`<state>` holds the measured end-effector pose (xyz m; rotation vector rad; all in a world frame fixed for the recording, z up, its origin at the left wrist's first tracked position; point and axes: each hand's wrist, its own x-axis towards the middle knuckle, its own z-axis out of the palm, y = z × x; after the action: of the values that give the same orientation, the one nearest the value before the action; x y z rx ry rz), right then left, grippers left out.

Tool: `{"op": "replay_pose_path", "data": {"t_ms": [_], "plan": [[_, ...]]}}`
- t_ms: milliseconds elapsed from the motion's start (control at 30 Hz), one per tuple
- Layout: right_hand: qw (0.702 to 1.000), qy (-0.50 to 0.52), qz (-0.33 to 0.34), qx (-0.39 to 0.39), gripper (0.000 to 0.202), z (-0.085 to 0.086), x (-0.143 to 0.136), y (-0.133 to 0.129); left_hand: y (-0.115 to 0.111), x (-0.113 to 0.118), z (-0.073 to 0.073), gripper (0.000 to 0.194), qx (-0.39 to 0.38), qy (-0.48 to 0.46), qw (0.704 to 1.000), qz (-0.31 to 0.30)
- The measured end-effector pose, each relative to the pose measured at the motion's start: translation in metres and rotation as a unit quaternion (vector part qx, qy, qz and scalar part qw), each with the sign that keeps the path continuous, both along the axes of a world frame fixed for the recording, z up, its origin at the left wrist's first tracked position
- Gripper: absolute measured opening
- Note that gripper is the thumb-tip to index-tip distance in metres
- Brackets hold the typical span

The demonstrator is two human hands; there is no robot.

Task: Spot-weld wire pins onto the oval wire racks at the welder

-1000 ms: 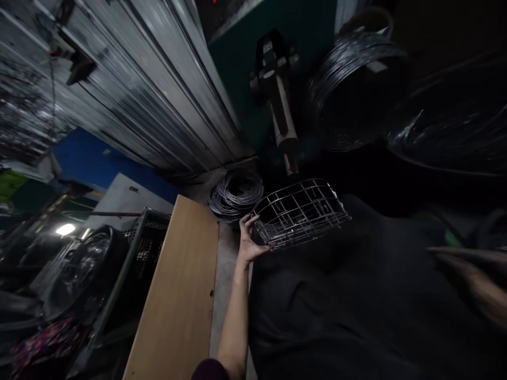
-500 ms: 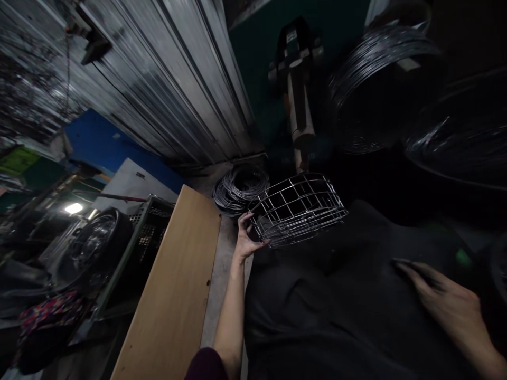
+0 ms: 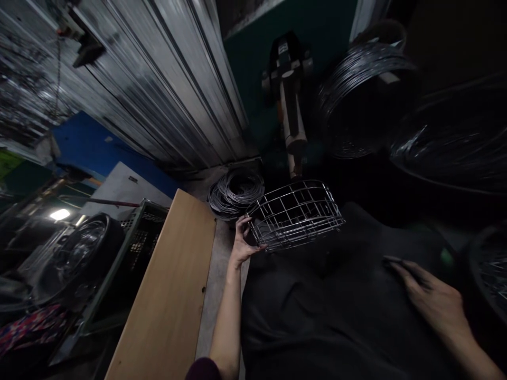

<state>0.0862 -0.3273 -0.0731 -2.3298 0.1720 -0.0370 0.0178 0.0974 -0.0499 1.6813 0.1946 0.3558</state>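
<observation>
A wire basket of shiny metal rods hangs tilted above the dark apron over my lap. My left hand grips its left end, thumb below and fingers above. Over on the right, my right hand rests low over the apron, apart from the basket. Its fingers come together at dark tips; whether a small piece lies between them I cannot make out in the shadow.
A wooden board runs along my left. Wire coils lie on the floor behind the basket. A machine arm stands ahead, with a big wire coil right of it. A dark tub sits at far right.
The view has shifted slightly, so the surroundings sit a little further left. My left hand keeps its hold on the basket, and my right hand stays over the apron.
</observation>
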Motion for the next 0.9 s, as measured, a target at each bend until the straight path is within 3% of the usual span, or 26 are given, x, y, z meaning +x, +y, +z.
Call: {"op": "replay_pose_path", "data": {"t_ms": [100, 233, 500, 767, 900], "plan": [[0.994, 0.066, -0.039, 0.081, 0.046, 0.021, 0.002, 0.010, 0.001, -0.002, -0.002, 0.094, -0.028, 0.009, 1.000, -0.008], [0.990, 0.058, -0.058, 0.113, 0.038, 0.035, 0.000, 0.019, 0.003, -0.006, -0.004, 0.094, -0.040, 0.018, 0.999, -0.011], [0.989, 0.022, -0.050, 0.139, 0.034, 0.026, 0.001, 0.011, 0.005, -0.005, -0.002, 0.090, -0.042, 0.013, 0.999, -0.012], [0.969, 0.038, -0.081, 0.230, 0.068, 0.018, 0.008, 0.010, 0.007, -0.002, -0.005, 0.089, 0.032, 0.007, 0.999, 0.026], [0.964, 0.029, -0.088, 0.250, 0.070, 0.009, 0.011, -0.007, 0.012, 0.012, -0.007, 0.087, 0.036, -0.007, 0.999, 0.029]]}}
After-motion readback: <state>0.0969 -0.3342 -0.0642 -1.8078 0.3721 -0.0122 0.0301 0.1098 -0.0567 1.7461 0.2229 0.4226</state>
